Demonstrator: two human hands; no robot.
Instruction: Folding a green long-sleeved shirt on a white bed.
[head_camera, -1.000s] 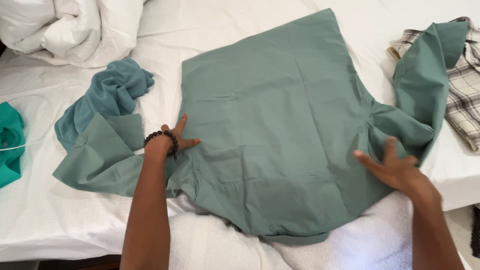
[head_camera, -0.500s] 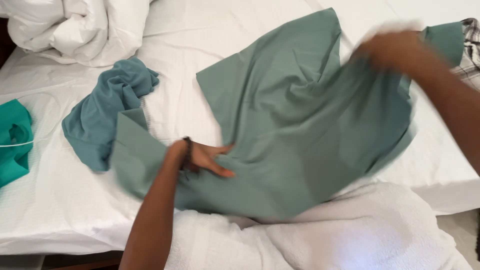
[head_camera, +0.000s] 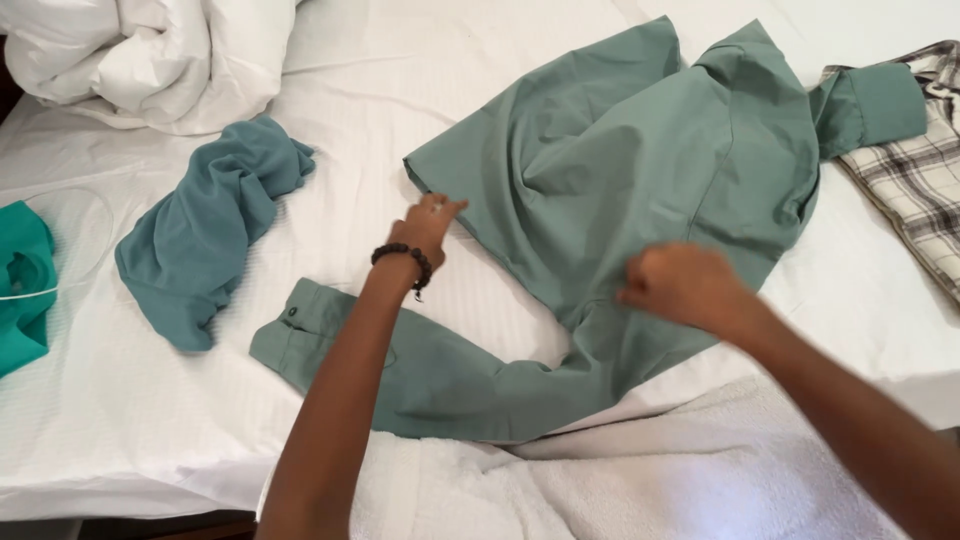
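Observation:
A sage-green long-sleeved shirt (head_camera: 650, 160) lies spread on the white bed (head_camera: 380, 90), body toward the upper right. One sleeve (head_camera: 400, 370) stretches toward the lower left under my forearm, its cuff at the left end. The other sleeve reaches to the right onto a plaid garment. My left hand (head_camera: 428, 225), with a dark bead bracelet on the wrist, pinches the shirt's left edge. My right hand (head_camera: 680, 285) is closed on the fabric near the shirt's lower middle.
A crumpled blue-grey garment (head_camera: 210, 235) lies left of the shirt. A teal cloth (head_camera: 25, 290) sits at the far left edge. A white duvet (head_camera: 140, 55) is heaped at the top left. A plaid shirt (head_camera: 915, 190) lies at right. A white towel (head_camera: 650, 480) covers the near edge.
The shirt has been swung and laid with its body to the upper right. The sleeve now trails lower left. My right hand came down from the upper right onto the shirt's lower part.

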